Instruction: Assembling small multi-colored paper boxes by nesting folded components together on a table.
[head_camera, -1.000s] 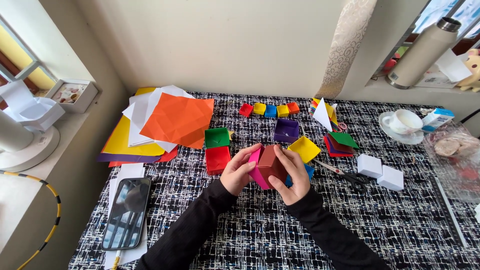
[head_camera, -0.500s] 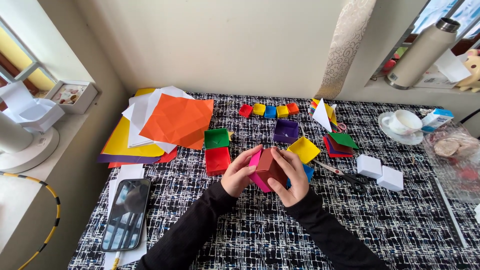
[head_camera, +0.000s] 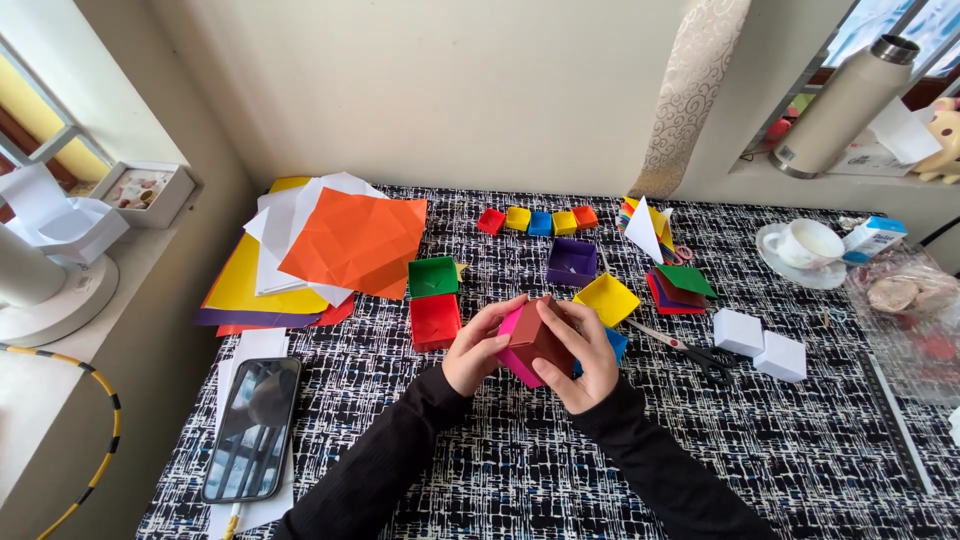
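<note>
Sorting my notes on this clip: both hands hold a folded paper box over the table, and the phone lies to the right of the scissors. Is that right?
Not quite. The phone lies at the table's left edge, far left of the scissors, as the head view shows. The rest stands: the left hand and right hand hold the paper box over the table.

Both arms wear long black sleeves of plain, matte cloth with no print, stripe or button in sight. The fabric fits close along the forearms and creases softly near the elbows. Each cuff ends at the wrist (no band or watch shows there). The left hand (head_camera: 478, 350) and right hand (head_camera: 585, 352) are bare, without gloves or rings.
</note>
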